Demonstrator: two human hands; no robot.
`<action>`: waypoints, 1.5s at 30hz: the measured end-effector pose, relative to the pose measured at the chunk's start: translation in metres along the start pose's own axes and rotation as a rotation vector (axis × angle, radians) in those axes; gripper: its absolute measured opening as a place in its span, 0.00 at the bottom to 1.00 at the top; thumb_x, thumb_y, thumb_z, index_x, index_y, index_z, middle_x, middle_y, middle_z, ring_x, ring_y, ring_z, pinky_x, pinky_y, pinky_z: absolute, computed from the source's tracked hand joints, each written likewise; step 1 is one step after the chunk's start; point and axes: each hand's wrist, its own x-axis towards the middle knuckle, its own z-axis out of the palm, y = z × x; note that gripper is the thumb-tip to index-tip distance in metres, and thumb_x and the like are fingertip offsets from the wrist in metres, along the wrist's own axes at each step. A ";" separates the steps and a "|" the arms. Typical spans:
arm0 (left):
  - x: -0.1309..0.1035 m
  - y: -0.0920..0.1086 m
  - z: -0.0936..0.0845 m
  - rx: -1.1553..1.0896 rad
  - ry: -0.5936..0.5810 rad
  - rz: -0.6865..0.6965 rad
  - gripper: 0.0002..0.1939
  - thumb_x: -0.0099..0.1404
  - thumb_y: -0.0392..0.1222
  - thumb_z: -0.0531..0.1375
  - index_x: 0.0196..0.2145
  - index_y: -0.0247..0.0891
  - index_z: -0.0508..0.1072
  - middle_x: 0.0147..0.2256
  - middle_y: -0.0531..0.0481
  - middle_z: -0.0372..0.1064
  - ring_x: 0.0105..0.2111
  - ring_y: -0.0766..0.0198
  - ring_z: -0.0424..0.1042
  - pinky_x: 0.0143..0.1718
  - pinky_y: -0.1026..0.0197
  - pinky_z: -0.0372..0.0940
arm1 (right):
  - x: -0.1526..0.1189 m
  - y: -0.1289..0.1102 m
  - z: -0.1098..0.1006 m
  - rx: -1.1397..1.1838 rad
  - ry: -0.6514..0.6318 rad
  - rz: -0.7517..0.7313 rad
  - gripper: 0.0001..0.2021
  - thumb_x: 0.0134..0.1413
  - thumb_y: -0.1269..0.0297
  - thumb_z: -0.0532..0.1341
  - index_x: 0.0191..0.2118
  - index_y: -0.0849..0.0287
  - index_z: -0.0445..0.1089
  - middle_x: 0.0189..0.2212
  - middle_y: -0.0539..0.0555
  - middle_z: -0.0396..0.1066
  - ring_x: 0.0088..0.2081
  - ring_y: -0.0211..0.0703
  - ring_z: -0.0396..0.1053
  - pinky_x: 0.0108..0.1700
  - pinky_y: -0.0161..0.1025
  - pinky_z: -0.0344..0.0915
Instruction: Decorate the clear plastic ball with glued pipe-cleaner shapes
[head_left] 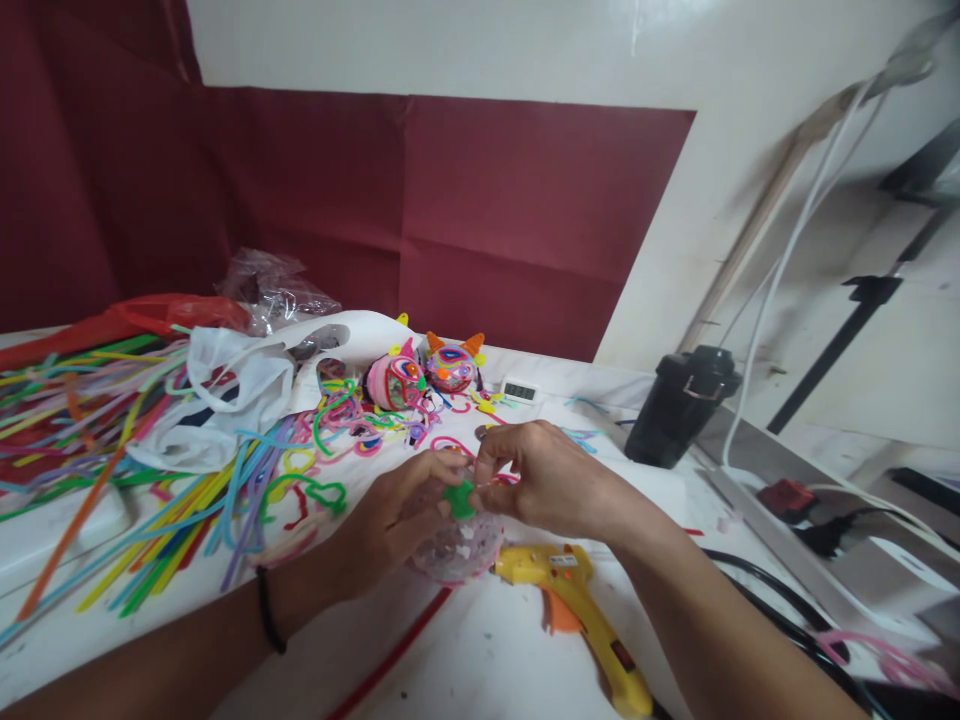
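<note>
A clear, rounded ball-like piece [459, 552] with a pinkish edge rests on the white table under both hands. A small green piece [460, 499] sits on its upper part. My left hand [405, 505], with a black band at the wrist, steadies the ball from the left, its fingers beside the green piece. My right hand [536, 480] is bent over from the right, thumb and forefinger pinched at the green piece's right edge; what lies between them is too small to tell. A yellow glue gun [574, 590] with an orange trigger lies just right of the ball.
Colourful pipe cleaners [172, 520] cover the left side, with a white mask-like cloth [202, 400] on them. Two decorated balls [451, 368] stand behind, near a small digital timer [520, 391]. A black container [679, 405] and cables are at right. A red strip [397, 655] lies in front.
</note>
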 end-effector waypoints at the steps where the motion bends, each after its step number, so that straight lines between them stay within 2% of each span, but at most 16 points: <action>1: 0.000 -0.001 0.000 0.002 0.000 -0.003 0.08 0.69 0.41 0.56 0.45 0.42 0.70 0.51 0.46 0.68 0.53 0.54 0.67 0.54 0.54 0.62 | 0.000 0.000 -0.001 -0.002 0.000 -0.004 0.04 0.45 0.74 0.67 0.25 0.59 0.75 0.27 0.49 0.74 0.31 0.39 0.69 0.36 0.35 0.60; 13: 0.001 -0.005 0.000 -0.072 -0.001 -0.049 0.07 0.69 0.43 0.58 0.45 0.44 0.70 0.53 0.48 0.67 0.55 0.56 0.65 0.54 0.56 0.60 | 0.002 0.003 0.000 0.003 0.010 -0.015 0.06 0.46 0.78 0.65 0.25 0.61 0.74 0.25 0.48 0.71 0.29 0.37 0.68 0.35 0.34 0.59; 19: 0.002 0.000 0.000 -0.051 -0.003 -0.063 0.07 0.69 0.43 0.57 0.44 0.44 0.70 0.52 0.48 0.68 0.56 0.56 0.65 0.54 0.57 0.61 | 0.003 0.011 -0.003 0.068 -0.022 -0.006 0.03 0.47 0.73 0.66 0.27 0.60 0.76 0.25 0.48 0.71 0.29 0.37 0.68 0.33 0.33 0.60; 24: 0.002 0.002 0.000 -0.045 0.017 -0.053 0.06 0.68 0.42 0.58 0.43 0.42 0.70 0.53 0.46 0.68 0.55 0.54 0.66 0.54 0.54 0.61 | 0.003 0.012 -0.005 0.097 -0.045 -0.011 0.06 0.50 0.75 0.63 0.30 0.59 0.77 0.26 0.50 0.74 0.30 0.38 0.70 0.34 0.34 0.61; 29: 0.003 0.002 0.001 -0.032 0.010 -0.038 0.07 0.69 0.41 0.57 0.44 0.43 0.70 0.52 0.46 0.69 0.55 0.54 0.66 0.54 0.53 0.62 | 0.001 0.007 -0.007 0.051 -0.045 -0.007 0.01 0.48 0.70 0.67 0.29 0.58 0.76 0.28 0.49 0.74 0.31 0.39 0.70 0.35 0.35 0.61; 32: 0.002 0.001 0.001 -0.021 0.028 -0.047 0.07 0.69 0.44 0.57 0.44 0.43 0.70 0.51 0.47 0.69 0.54 0.54 0.66 0.54 0.54 0.62 | -0.003 0.001 -0.007 -0.037 -0.043 -0.015 0.08 0.45 0.66 0.69 0.34 0.58 0.75 0.33 0.50 0.75 0.35 0.42 0.70 0.37 0.36 0.61; 37: 0.001 -0.002 0.001 0.071 0.134 -0.085 0.08 0.69 0.44 0.56 0.45 0.43 0.70 0.47 0.49 0.71 0.50 0.55 0.68 0.53 0.54 0.61 | -0.006 -0.010 -0.002 -0.175 -0.079 0.010 0.24 0.43 0.61 0.72 0.47 0.60 0.71 0.46 0.58 0.73 0.45 0.52 0.71 0.43 0.42 0.62; 41: 0.002 -0.003 0.000 0.113 0.176 -0.125 0.08 0.70 0.43 0.55 0.45 0.41 0.69 0.44 0.49 0.71 0.47 0.56 0.69 0.49 0.54 0.63 | -0.002 -0.013 0.004 -0.240 -0.083 0.011 0.22 0.46 0.59 0.71 0.47 0.60 0.69 0.44 0.58 0.72 0.44 0.53 0.70 0.42 0.42 0.61; 45: 0.002 -0.002 0.000 0.139 0.203 -0.145 0.11 0.69 0.44 0.55 0.48 0.41 0.67 0.47 0.48 0.70 0.50 0.55 0.68 0.50 0.54 0.63 | 0.000 -0.009 0.005 -0.220 -0.072 -0.007 0.20 0.47 0.61 0.71 0.46 0.59 0.69 0.44 0.58 0.72 0.45 0.53 0.70 0.42 0.42 0.61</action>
